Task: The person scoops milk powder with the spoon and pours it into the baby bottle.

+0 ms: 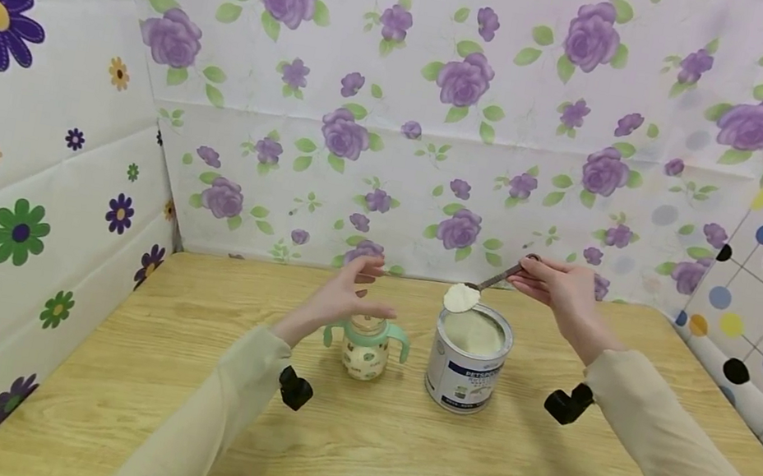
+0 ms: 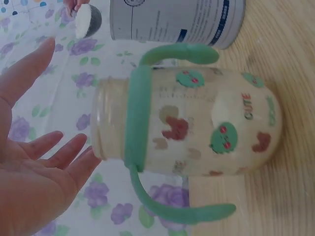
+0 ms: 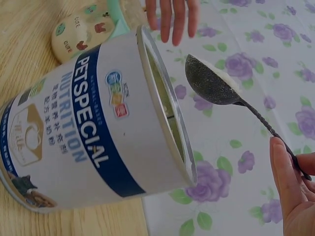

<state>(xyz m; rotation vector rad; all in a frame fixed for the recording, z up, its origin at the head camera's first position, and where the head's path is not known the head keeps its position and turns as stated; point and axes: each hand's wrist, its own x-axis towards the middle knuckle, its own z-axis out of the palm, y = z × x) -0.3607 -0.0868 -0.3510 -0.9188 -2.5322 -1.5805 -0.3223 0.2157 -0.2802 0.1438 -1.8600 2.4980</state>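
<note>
My right hand (image 1: 563, 296) pinches the handle of a dark spoon (image 3: 216, 83), its deep bowl heaped with white powder (image 1: 461, 298). The spoon's bowl hangs just above the rim of an open can (image 1: 464, 376) labelled as pet milk powder, with pale powder inside. To the left of the can stands a baby bottle (image 2: 206, 123) with a green two-handled collar and cartoon prints; its mouth has no cap, and pale contents show through the wall. My left hand (image 1: 350, 295) hovers beside the bottle's mouth, thumb and fingers spread apart, holding nothing.
The pale wood table (image 1: 347, 457) carries the can and the bottle. Behind it rises a sheet with purple roses (image 1: 462, 80). Patterned panels (image 1: 15, 230) flank both sides. A black wrist camera (image 1: 294, 388) hangs by each sleeve.
</note>
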